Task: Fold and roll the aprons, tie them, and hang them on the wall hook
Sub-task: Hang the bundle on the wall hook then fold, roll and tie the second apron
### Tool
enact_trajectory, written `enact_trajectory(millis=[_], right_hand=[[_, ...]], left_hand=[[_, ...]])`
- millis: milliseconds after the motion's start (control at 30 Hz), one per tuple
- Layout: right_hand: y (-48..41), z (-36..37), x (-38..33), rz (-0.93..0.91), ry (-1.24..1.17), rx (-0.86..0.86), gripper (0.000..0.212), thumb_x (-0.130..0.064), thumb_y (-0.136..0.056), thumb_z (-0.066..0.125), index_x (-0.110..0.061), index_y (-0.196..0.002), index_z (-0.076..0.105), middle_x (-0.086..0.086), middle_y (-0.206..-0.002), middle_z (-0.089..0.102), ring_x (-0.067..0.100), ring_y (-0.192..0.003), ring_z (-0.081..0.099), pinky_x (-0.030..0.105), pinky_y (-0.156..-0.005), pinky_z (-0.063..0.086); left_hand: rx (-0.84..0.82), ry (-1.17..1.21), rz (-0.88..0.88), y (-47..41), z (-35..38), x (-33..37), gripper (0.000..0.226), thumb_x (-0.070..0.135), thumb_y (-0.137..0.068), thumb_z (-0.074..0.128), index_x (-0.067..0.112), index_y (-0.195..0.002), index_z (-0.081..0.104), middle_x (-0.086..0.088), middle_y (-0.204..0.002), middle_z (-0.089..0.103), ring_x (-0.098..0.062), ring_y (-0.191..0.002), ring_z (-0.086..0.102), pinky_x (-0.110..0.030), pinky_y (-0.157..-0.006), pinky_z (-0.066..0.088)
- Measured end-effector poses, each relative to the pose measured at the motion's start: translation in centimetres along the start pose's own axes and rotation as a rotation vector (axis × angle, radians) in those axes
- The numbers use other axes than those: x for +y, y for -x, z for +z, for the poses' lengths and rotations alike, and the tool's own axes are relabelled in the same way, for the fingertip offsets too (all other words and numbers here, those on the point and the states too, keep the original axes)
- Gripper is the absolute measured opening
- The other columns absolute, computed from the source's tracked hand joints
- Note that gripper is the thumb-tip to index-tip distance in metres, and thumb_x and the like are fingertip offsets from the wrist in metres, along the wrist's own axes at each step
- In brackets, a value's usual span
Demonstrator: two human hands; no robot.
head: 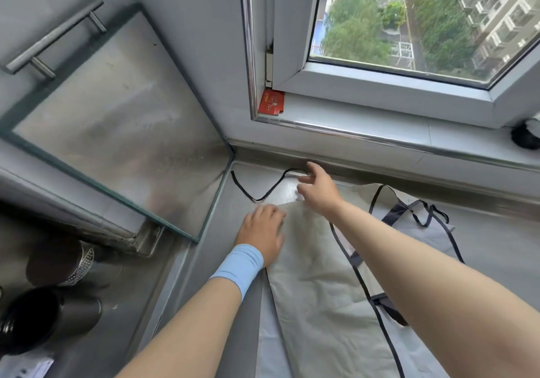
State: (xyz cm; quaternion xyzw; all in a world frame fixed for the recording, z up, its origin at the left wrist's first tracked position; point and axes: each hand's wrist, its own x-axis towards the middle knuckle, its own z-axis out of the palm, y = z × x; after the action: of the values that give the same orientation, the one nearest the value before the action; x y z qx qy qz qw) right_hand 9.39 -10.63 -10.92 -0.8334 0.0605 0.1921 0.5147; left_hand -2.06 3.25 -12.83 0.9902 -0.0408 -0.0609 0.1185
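Head view: apron (315, 290) on counter (496, 249) below window (409, 18); left fingers (271, 212) flat, hold of right fingers (314, 169) unclear.

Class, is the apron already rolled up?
No, the apron lies flat on the counter, with the left hand pressing on it.

Hands: two – a left hand (263, 231) and a right hand (318, 190).
Aprons: one pale apron (315, 290) for certain; a lighter layer (264, 334) shows under its edges, and I cannot tell whether that is a second one.
Loose ties: one black tie (263, 193), lying in a zigzag – the straps (420, 214) by the right arm are too tangled to count.
Wristbands: one blue wristband (238, 266).
Packets: one red packet (271, 103).
Handles: one metal handle (55, 36).
Cups: two dark cups (43, 316).
Windows: one window (409, 82).
Glass panels: one glass panel (117, 120).
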Motion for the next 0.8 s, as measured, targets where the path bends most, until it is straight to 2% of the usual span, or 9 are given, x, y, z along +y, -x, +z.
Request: enact_trajectory(millis=[67, 133, 200, 300, 400, 500, 533, 700, 800], right_hand=[[1.6, -0.5, 1.5, -0.193, 0.219, 0.105, 0.053, -0.003, -0.085, 0.050, -0.023, -0.134, 0.052, -0.002, -0.115, 0.065, 0.019, -0.101, 0.062, 0.033, -0.090, 0.049], [3.7, -0.5, 3.7, -0.402, 0.444, 0.158, 0.043, 0.000, -0.081, 0.053, -0.018, -0.119, 0.063, 0.002, -0.114, 0.065, 0.025, -0.106, 0.058, 0.035, -0.092, 0.045], [5.7, -0.3, 6.0, -0.505, 0.699, 0.099, 0.039, -0.011, -0.082, 0.057, -0.020, -0.120, 0.062, 0.003, -0.125, 0.058, 0.028, -0.116, 0.053, 0.037, -0.095, 0.042], [7.9, -0.2, 8.8, -0.402, 0.995, -0.097, 0.056, -0.038, -0.095, 0.041, -0.023, -0.148, 0.033, 0.010, -0.161, 0.021, 0.031, -0.149, 0.016, 0.043, -0.117, 0.020], [8.6, -0.7, 9.6, -0.322, 1.050, -0.212, 0.070, -0.047, -0.099, 0.033, -0.025, -0.158, 0.001, 0.008, -0.165, -0.011, 0.026, -0.152, -0.012, 0.042, -0.122, -0.001], [8.6, -1.8, 9.3, -0.316, 0.964, -0.164, 0.068, -0.044, -0.100, 0.038, -0.024, -0.158, 0.008, 0.008, -0.166, -0.004, 0.025, -0.153, -0.005, 0.042, -0.123, 0.002], [8.6, -2.3, 9.2, -0.320, 0.949, -0.132, 0.066, -0.042, -0.099, 0.040, -0.023, -0.157, 0.014, 0.009, -0.166, 0.001, 0.026, -0.153, 0.000, 0.043, -0.123, 0.006], [9.8, -7.4, 9.8, -0.311, 0.929, -0.028, 0.051, -0.031, -0.097, 0.047, -0.022, -0.147, 0.039, 0.008, -0.160, 0.023, 0.024, -0.148, 0.019, 0.039, -0.116, 0.021], [11.0, -11.4, 10.9, -0.263, 0.884, 0.035, 0.048, -0.027, -0.096, 0.049, -0.024, -0.143, 0.044, 0.005, -0.157, 0.030, 0.023, -0.144, 0.028, 0.038, -0.114, 0.024]], left_hand=[[-0.209, -0.057, -0.054, -0.1, 0.4, -0.3, 0.070, 0.053, -0.092, 0.042, 0.024, -0.151, 0.018, 0.001, -0.160, 0.012, -0.022, -0.147, 0.009, -0.038, -0.116, 0.016], [-0.350, -0.081, -0.169, 0.0, 1.2, -1.4, 0.082, 0.064, -0.091, 0.031, 0.022, -0.154, -0.002, 0.004, -0.161, -0.014, -0.020, -0.148, -0.013, -0.045, -0.119, 0.003], [-0.366, -0.105, -0.209, 0.5, 2.0, -2.2, 0.086, 0.066, -0.091, 0.026, 0.019, -0.153, -0.011, 0.002, -0.159, -0.022, -0.019, -0.146, -0.021, -0.046, -0.119, -0.004], [-0.320, -0.192, -0.248, 1.2, 2.4, -2.4, 0.086, 0.067, -0.092, 0.022, 0.019, -0.151, -0.017, -0.001, -0.158, -0.027, -0.021, -0.145, -0.025, -0.051, -0.117, -0.011], [-0.248, -0.226, -0.327, 1.5, 1.8, -1.5, 0.085, 0.064, -0.092, 0.031, 0.020, -0.151, -0.012, -0.006, -0.159, -0.022, -0.027, -0.147, -0.018, -0.053, -0.115, -0.010], [0.000, -0.202, -0.257, 2.1, 1.3, 1.3, 0.058, 0.044, -0.091, 0.048, 0.030, -0.145, 0.033, -0.005, -0.156, 0.020, -0.027, -0.139, 0.020, -0.044, -0.109, 0.022], [0.008, -0.169, -0.203, 2.4, 1.4, 2.3, 0.057, 0.046, -0.089, 0.048, 0.031, -0.142, 0.037, -0.003, -0.153, 0.026, -0.025, -0.136, 0.025, -0.043, -0.106, 0.025], [-0.440, -0.100, -0.212, 1.8, 2.1, 4.5, 0.081, 0.066, -0.088, 0.036, 0.040, -0.151, -0.007, 0.002, -0.161, -0.016, -0.028, -0.147, -0.015, -0.055, -0.116, 0.000], [-0.471, -0.137, -0.240, 0.5, 1.6, 4.7, 0.082, 0.059, -0.088, 0.042, 0.039, -0.152, -0.005, 0.000, -0.161, -0.016, -0.026, -0.148, -0.014, -0.054, -0.117, -0.001]])
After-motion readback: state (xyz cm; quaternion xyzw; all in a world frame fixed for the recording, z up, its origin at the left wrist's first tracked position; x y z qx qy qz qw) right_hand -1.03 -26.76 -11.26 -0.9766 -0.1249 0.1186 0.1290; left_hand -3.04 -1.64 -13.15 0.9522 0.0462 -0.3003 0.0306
